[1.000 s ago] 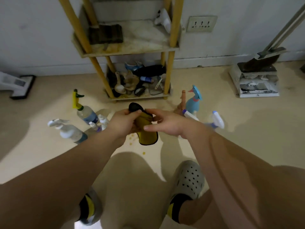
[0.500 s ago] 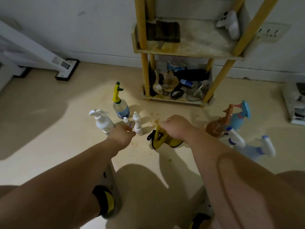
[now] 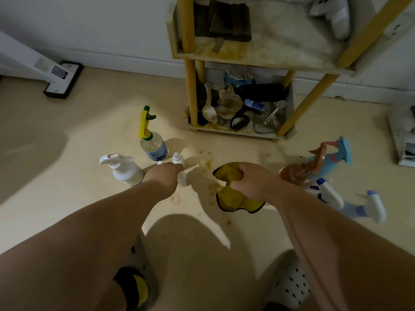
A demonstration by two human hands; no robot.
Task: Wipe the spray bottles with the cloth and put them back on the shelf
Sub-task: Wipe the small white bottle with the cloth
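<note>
Head: right hand (image 3: 251, 180) grips cloth (image 3: 231, 198); small bottle (image 3: 182, 179) at left hand (image 3: 165, 176).

You're in a lived-in room of a home, a cleaning-supplies corner. A beige floor (image 3: 67, 176) meets a white wall (image 3: 101, 23) with a baseboard (image 3: 134, 63). A grimy wooden shelf (image 3: 189, 86) holds a spoon (image 3: 208, 108) and household clutter. Spray bottles (image 3: 153, 147) stand on the floor, and a floor cleaner's head (image 3: 61, 79) sits by the wall.

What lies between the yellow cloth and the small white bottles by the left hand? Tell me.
Between cloth and small bottles: only floor flecked with brownish spots, per the head view.
</note>
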